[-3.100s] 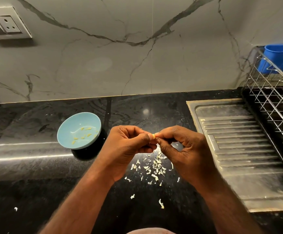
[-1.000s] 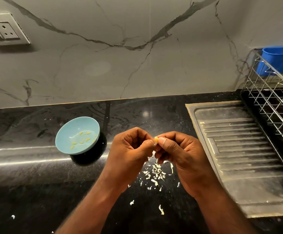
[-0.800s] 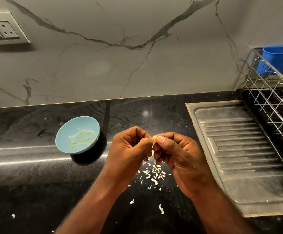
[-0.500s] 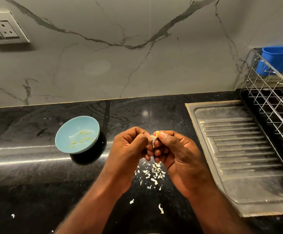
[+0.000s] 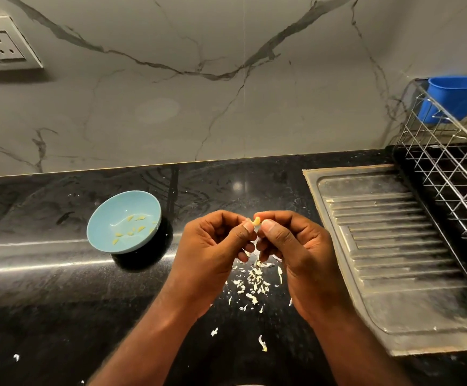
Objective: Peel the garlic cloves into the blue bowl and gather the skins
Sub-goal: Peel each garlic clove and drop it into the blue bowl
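A small yellowish garlic clove [image 5: 256, 220] is pinched between the fingertips of my left hand [image 5: 213, 252] and my right hand [image 5: 296, 252], held above the black counter. Both hands are curled, thumbs meeting at the clove. Below them lies a scatter of white garlic skins [image 5: 254, 282] on the counter, with a few stray bits nearer me. The light blue bowl [image 5: 107, 218] stands to the left of my hands, tilted toward me, holding several peeled cloves [image 5: 132, 231].
A steel sink drainboard [image 5: 388, 246] lies to the right. A wire dish rack [image 5: 455, 174] with a blue container [image 5: 455, 98] stands at the far right. A marble wall with a wall socket [image 5: 4, 45] is behind the counter.
My hands have kept working the clove at their fingertips, shifting only slightly. More of the clove's yellow flesh shows between the thumbs. The bowl and skins have stayed put.
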